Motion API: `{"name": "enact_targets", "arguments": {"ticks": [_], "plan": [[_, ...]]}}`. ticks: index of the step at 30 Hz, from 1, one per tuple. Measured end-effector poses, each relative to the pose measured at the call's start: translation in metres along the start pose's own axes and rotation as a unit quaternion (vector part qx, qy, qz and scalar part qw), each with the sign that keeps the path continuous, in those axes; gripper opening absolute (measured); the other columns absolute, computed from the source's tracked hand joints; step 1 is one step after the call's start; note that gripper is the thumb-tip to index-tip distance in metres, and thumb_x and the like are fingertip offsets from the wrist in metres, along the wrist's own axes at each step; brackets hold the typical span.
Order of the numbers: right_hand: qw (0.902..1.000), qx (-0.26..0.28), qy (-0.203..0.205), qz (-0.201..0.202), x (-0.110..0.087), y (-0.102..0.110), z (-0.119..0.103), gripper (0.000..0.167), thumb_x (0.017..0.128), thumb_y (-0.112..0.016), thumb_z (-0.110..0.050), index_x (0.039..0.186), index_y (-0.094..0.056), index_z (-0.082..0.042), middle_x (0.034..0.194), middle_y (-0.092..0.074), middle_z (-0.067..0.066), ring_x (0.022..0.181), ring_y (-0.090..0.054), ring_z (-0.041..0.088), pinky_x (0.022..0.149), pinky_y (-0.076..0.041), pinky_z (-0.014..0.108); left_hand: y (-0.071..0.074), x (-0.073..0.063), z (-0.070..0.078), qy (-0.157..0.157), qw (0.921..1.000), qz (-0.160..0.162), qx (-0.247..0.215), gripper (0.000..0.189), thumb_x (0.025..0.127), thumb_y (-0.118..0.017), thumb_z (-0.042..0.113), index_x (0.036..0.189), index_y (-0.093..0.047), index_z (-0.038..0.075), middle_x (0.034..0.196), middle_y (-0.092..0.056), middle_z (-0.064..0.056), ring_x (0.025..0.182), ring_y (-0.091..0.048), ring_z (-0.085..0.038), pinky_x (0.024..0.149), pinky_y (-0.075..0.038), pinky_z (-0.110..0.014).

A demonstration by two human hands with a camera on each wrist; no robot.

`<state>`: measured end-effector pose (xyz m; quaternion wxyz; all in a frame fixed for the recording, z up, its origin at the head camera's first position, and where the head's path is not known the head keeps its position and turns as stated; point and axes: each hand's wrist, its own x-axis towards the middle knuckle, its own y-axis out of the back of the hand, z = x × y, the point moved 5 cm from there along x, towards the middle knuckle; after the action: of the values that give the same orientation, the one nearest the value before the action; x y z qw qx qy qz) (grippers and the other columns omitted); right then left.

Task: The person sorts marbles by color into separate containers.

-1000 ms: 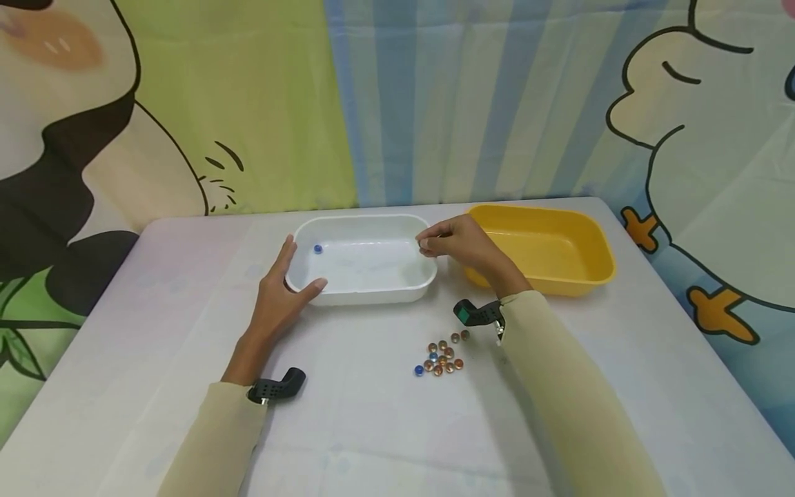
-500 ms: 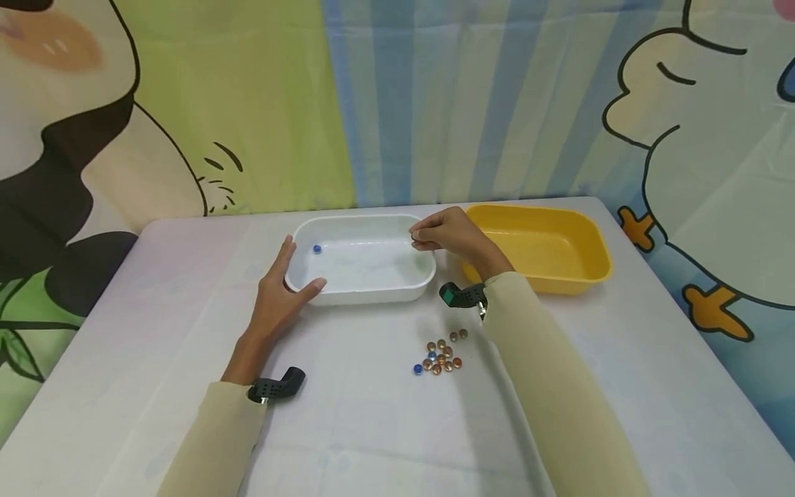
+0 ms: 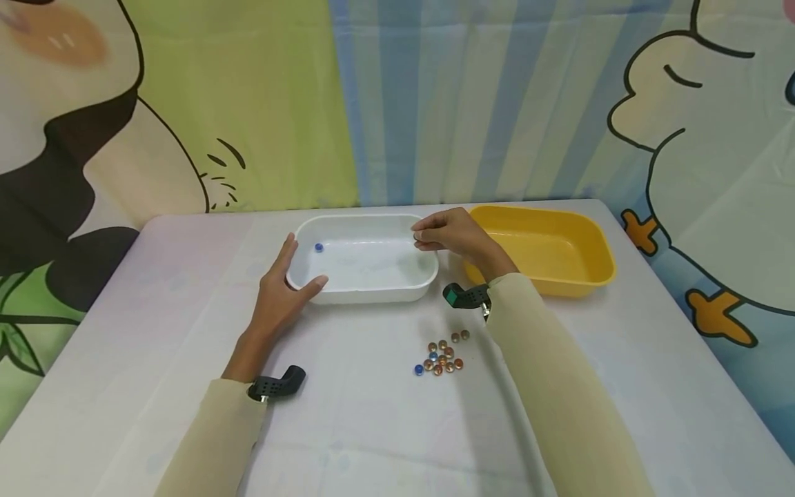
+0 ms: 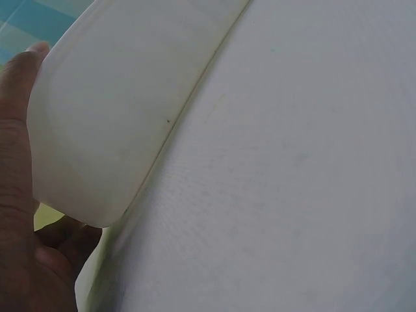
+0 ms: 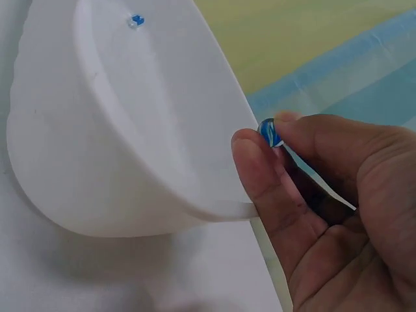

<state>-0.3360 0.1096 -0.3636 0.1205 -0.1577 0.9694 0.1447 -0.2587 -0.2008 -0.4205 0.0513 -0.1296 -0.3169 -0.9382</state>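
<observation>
My left hand (image 3: 276,300) grips the left end of a white plastic tray (image 3: 366,297), thumb at the front rim and fingers along the end wall. A blue glass marble (image 5: 270,132) is pinched between thumb and fingertip of my right hand (image 3: 458,238), which is over the tray's right end. In the head view that marble is mostly hidden by the fingers. Inside the tray, near its left end, lies another blue marble (image 3: 319,247). Several amber-brown marbles (image 3: 449,352) lie on the table in front, with a light blue one (image 3: 433,356) and a dark blue one (image 3: 419,370) among them.
A yellow plastic tray (image 3: 571,286) stands right of the white one, partly behind my right hand. White cloth covers the table (image 3: 348,428). A printed cartoon curtain (image 3: 422,103) hangs behind the back edge.
Between one second and half a second ago, my right hand shifted slightly left and back over the white tray, still pinching the marble. Since then it has barely moved. The left hand stays put.
</observation>
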Motion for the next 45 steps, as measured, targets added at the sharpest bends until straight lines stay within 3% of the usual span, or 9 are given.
{"name": "enact_targets", "arguments": {"ticks": [9, 18, 28, 37, 45], "plan": [[0.9982, 0.056, 0.022, 0.006, 0.0, 0.003, 0.004, 0.03, 0.096, -0.061, -0.007, 0.123, -0.061, 0.006, 0.121, -0.061, 0.023, 0.092, -0.069, 0.022, 0.096, -0.049, 0.042, 0.001, 0.001, 0.002, 0.002, 1.0, -0.001, -0.003, 0.095, 0.084, -0.072, 0.048, 0.156, -0.019, 0.019, 0.16, -0.015, 0.005, 0.146, -0.014, -0.016, 0.116, -0.018, -0.043], [0.9989, 0.032, 0.023, 0.025, -0.002, 0.003, 0.008, 0.029, 0.096, -0.062, -0.011, 0.122, -0.063, 0.002, 0.116, -0.065, 0.016, 0.095, -0.068, 0.022, 0.095, -0.05, 0.038, -0.002, 0.001, 0.002, 0.01, 1.0, 0.001, -0.001, 0.094, 0.084, -0.072, 0.048, 0.156, -0.019, 0.02, 0.159, -0.016, 0.006, 0.146, -0.015, -0.017, 0.116, -0.019, -0.044], [0.9957, -0.004, 0.092, 0.005, -0.018, -0.006, 0.011, 0.024, 0.097, -0.059, -0.014, 0.118, -0.068, -0.005, 0.119, -0.066, 0.013, 0.11, -0.062, 0.034, 0.099, -0.046, 0.031, -0.003, 0.0, -0.002, 0.016, 0.9998, 0.002, 0.009, 0.092, 0.085, -0.071, 0.048, 0.157, -0.018, 0.023, 0.16, -0.015, 0.004, 0.146, -0.015, -0.018, 0.115, -0.02, -0.047], [0.9905, -0.046, 0.129, 0.009, -0.028, -0.009, 0.013, 0.039, 0.093, -0.068, -0.032, 0.122, -0.067, -0.007, 0.11, -0.069, 0.011, 0.102, -0.065, 0.032, 0.099, -0.045, 0.034, -0.003, -0.002, -0.002, 0.013, 0.9999, 0.007, 0.008, 0.091, 0.085, -0.071, 0.047, 0.156, -0.019, 0.02, 0.16, -0.015, 0.006, 0.146, -0.016, -0.019, 0.115, -0.02, -0.046], [0.9813, -0.03, 0.19, -0.014, -0.045, -0.015, 0.011, 0.033, 0.092, -0.07, -0.025, 0.12, -0.067, -0.008, 0.106, -0.069, 0.011, 0.096, -0.066, 0.035, 0.089, -0.053, 0.034, -0.004, -0.002, -0.002, 0.011, 0.9999, 0.011, 0.007, 0.091, 0.085, -0.071, 0.047, 0.156, -0.019, 0.024, 0.159, -0.016, 0.005, 0.146, -0.016, -0.019, 0.115, -0.02, -0.046]]}}
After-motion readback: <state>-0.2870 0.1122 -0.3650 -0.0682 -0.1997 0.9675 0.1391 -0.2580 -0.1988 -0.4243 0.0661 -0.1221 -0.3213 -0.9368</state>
